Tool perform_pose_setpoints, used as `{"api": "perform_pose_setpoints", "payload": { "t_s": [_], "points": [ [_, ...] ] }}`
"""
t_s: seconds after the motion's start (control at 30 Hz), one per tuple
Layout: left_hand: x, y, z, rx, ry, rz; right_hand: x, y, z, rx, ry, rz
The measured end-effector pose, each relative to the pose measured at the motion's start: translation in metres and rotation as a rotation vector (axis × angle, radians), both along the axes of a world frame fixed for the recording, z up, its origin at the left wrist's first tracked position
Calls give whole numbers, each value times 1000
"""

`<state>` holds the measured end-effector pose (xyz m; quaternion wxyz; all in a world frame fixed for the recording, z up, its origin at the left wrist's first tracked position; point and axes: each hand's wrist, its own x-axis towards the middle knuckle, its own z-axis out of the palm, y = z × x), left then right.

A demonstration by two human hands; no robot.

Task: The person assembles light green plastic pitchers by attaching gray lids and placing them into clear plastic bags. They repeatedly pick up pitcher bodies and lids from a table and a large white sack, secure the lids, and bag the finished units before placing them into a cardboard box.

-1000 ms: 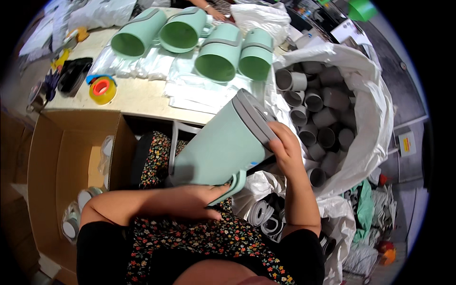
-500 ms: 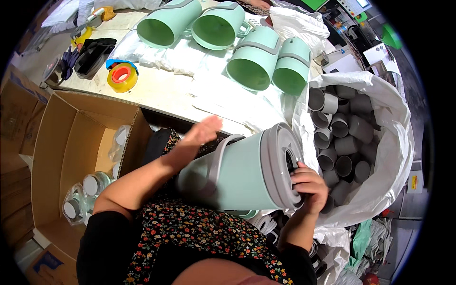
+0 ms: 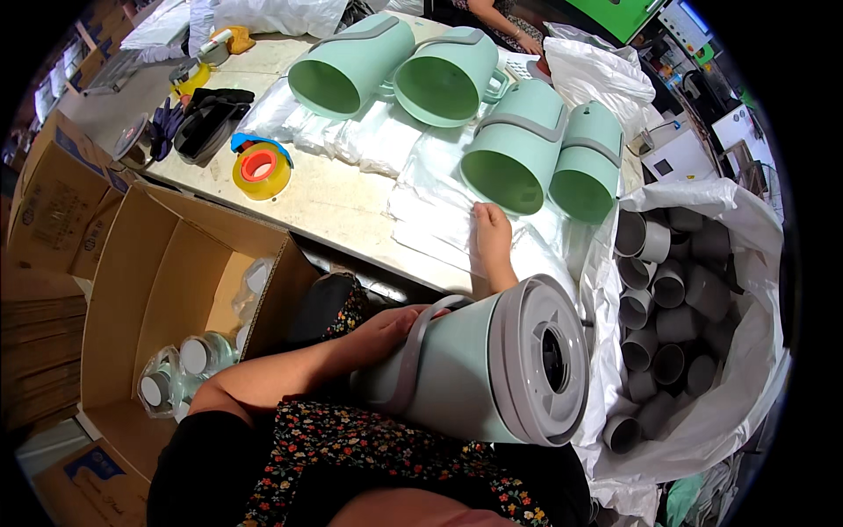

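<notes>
On my lap lies a large mint-green jug (image 3: 457, 373), tilted, its grey round lid (image 3: 527, 386) with a dark central opening turned to the right. My left hand (image 3: 391, 334) is closed around the jug's side by its grey handle band (image 3: 417, 351); some fingers are hidden. Beyond the jug, my right hand (image 3: 493, 239) reaches onto the table, its fingers pinched at the edge of a clear plastic bag (image 3: 439, 220) in a flat stack. Several open mint-green jug bodies (image 3: 502, 180) with grey bands lie on their sides just past that hand.
A white sack (image 3: 755, 233) of grey cylindrical cups stands at right. At left, an open cardboard box (image 3: 123, 290) holds several plastic-wrapped, white-lidded containers. Yellow tape (image 3: 262, 171) and a dark pouch (image 3: 211, 123) lie on the table (image 3: 342, 211). Another person's hand (image 3: 527, 42) shows at the far edge.
My right hand has left the lid and moved forward to the plastic bags. My left hand, raised before, has come down onto the jug. The view has shifted, and the lid now faces me more.
</notes>
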<state>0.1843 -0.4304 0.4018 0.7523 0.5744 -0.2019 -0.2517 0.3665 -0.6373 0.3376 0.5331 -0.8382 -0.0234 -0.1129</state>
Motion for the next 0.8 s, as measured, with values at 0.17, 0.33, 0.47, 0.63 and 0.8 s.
{"api": "perform_pose_setpoints", "payload": {
  "t_s": [0.17, 0.33, 0.47, 0.63, 0.8],
  "points": [
    [-5, -3, 0, 18, 32, -7, -48, 0, 59, -89, 179, 244],
    [-23, -16, 20, -169, -44, -91, -142, -20, 112, 796, 476, 684],
    [-24, -24, 20, -331, 19, 152, -145, -15, 101, 980, 348, 536],
    [29, -62, 43, 245, -305, 345, -155, -21, 93, 1039, 413, 405],
    [60, -61, 42, 146, -276, 367, -156, -27, 106, 1420, 68, -9]
  ]
}}
